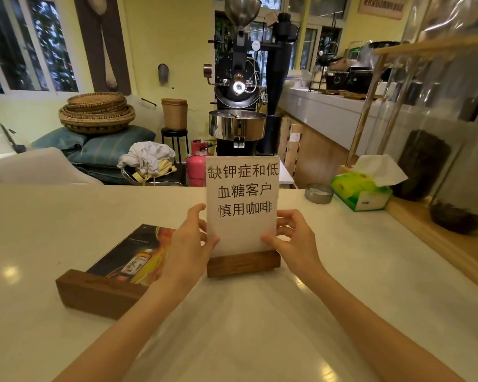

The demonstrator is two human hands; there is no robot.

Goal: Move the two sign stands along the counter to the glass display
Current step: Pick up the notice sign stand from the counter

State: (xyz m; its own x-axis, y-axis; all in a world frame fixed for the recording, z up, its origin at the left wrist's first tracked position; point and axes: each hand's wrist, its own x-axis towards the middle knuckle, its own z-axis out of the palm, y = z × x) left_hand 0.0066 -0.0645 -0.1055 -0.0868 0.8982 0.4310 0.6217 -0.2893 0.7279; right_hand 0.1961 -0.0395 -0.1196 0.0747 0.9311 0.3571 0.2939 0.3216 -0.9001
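Note:
A white paper sign with black Chinese characters (242, 205) stands upright in a dark wooden base (243, 263) on the white counter (66, 216). My left hand (188, 244) grips the sign's left edge and my right hand (295, 241) grips its right edge, thumbs in front. A second sign stand (113, 271) with a dark bottle advert sits to the left, leaning back in its own wooden base, partly hidden behind my left forearm. The glass display (439, 119) rises along the counter's right side.
A green tissue box (362, 191) and a small metal ashtray (318, 193) sit at the counter's far right near the display's wooden ledge (439, 238). Beyond the counter stand a coffee roaster (239, 78), a pink gas cylinder (196, 164) and stacked baskets.

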